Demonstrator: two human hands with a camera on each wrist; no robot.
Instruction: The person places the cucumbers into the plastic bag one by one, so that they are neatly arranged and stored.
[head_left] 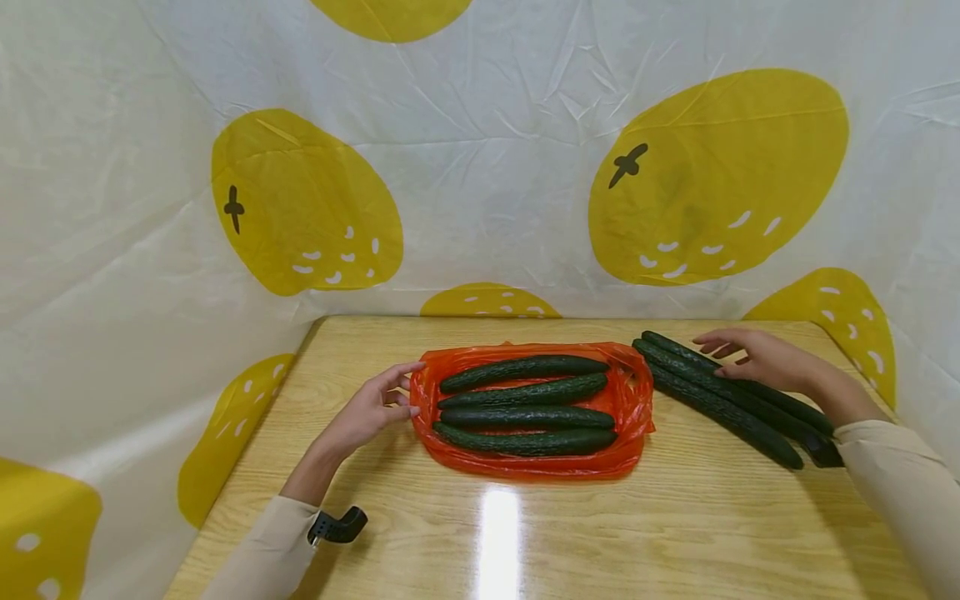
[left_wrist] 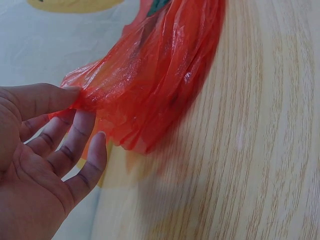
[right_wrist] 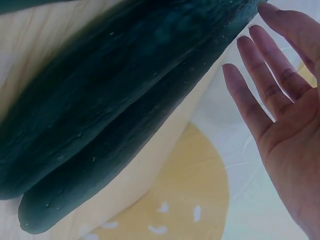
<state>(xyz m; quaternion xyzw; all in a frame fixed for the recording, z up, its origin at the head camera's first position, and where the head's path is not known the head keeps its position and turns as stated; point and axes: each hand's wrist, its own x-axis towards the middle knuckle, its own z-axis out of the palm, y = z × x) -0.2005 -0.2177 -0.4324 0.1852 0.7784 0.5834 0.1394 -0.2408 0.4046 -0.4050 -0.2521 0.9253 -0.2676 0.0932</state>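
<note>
A red plastic bag (head_left: pixel 525 472) lies on the table with its mouth spread wide and its sides crumpled round the edge. Several dark green cucumbers (head_left: pixel 525 417) rest inside it, side by side and lengthwise. At the bag's left end my left hand (head_left: pixel 363 417) pinches the thin plastic between thumb and fingers, as the left wrist view shows on the bag's edge (left_wrist: pixel 145 100). To the right, three loose cucumbers (head_left: pixel 731 422) lie slantwise together, their far ends close to the bag. Over them is my right hand (head_left: pixel 772 362), fingers loosely spread, thumb tip right at a cucumber (right_wrist: pixel 110 90).
The wooden table (head_left: pixel 600 533) has a bright light reflection in front of the bag. A white cloth (head_left: pixel 495 208) printed with yellow fruit hangs behind the table and along its sides. A black wrist-worn device (head_left: pixel 339 525) is on the left sleeve.
</note>
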